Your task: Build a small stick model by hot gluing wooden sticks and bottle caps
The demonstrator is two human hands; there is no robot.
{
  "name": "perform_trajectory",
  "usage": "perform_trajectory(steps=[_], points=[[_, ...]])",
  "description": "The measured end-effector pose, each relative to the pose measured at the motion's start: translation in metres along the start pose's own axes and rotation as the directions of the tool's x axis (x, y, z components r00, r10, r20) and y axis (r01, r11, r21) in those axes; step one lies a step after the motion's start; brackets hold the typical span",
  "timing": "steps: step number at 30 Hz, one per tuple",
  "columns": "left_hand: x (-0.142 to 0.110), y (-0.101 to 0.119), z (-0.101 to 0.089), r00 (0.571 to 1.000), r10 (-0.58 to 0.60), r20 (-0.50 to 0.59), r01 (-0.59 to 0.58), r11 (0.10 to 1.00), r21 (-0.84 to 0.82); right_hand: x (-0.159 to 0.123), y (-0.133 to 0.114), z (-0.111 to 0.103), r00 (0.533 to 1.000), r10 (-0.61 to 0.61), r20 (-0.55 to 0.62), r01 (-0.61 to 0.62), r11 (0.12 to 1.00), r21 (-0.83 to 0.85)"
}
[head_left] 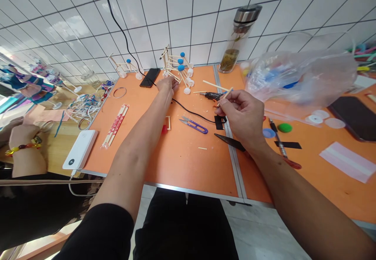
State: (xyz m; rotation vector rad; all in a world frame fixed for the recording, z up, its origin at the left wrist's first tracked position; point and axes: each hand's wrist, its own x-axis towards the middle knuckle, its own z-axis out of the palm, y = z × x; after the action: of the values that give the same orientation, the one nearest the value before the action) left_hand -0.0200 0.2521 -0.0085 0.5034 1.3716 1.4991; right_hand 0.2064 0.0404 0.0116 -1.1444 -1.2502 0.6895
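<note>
Though the marks on the red wrapper [118,123] are too small to read, counts come easier: three blue balls [181,67] sit on the larger stick frame [165,58], one on the smaller frame [122,73], and two dark phones [149,78] lie on the orange table [188,166]. The right hand [243,110] has its fingers pinched on pale sticks [214,85]; the left hand [166,84] is at the larger stick frame's base, its fingers partly hidden, so I cannot tell their grip

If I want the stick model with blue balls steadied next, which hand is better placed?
Probably the left: the left hand is right at the stick model, while the right hand is farther off, pinching thin wooden sticks.
</note>
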Motion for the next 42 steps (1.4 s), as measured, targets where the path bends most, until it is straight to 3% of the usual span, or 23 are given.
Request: perform_trajectory(steps=[8,14,19,25,29,33,38,42], points=[[-0.021,0.008,-0.004,0.999,0.012,-0.045,-0.012,1.0,0.001,0.0,0.004,0.002,1.0,-0.006,0.008,0.006,1.0,-0.007],[-0.048,0.014,-0.014,0.998,0.062,-0.005,-0.062,0.998,-0.002,-0.001,0.005,0.002,1.0,0.002,0.027,-0.001,1.0,-0.021],[-0.07,0.018,-0.033,0.995,0.086,0.048,-0.085,0.996,-0.027,-0.001,0.007,0.003,0.996,0.057,0.074,-0.058,0.998,0.017],[-0.084,0.021,-0.066,0.99,0.137,0.027,-0.136,0.989,-0.059,-0.001,0.007,0.013,0.97,0.217,0.112,-0.231,0.964,0.13],[-0.081,0.016,-0.085,0.985,0.172,-0.029,-0.174,0.976,-0.128,0.004,0.002,0.038,0.921,0.356,0.159,-0.382,0.904,0.192],[-0.071,0.009,-0.096,0.98,0.191,-0.063,-0.2,0.963,-0.182,0.018,-0.003,0.082,0.872,0.447,0.199,-0.488,0.826,0.283],[-0.061,0.003,-0.104,0.972,0.221,-0.08,-0.232,0.957,-0.176,0.042,0.005,0.139,0.847,0.498,0.184,-0.529,0.761,0.375],[-0.059,0.001,-0.107,0.973,0.215,-0.086,-0.228,0.953,-0.199,0.056,0.013,0.169,0.842,0.521,0.139,-0.525,0.733,0.432]])
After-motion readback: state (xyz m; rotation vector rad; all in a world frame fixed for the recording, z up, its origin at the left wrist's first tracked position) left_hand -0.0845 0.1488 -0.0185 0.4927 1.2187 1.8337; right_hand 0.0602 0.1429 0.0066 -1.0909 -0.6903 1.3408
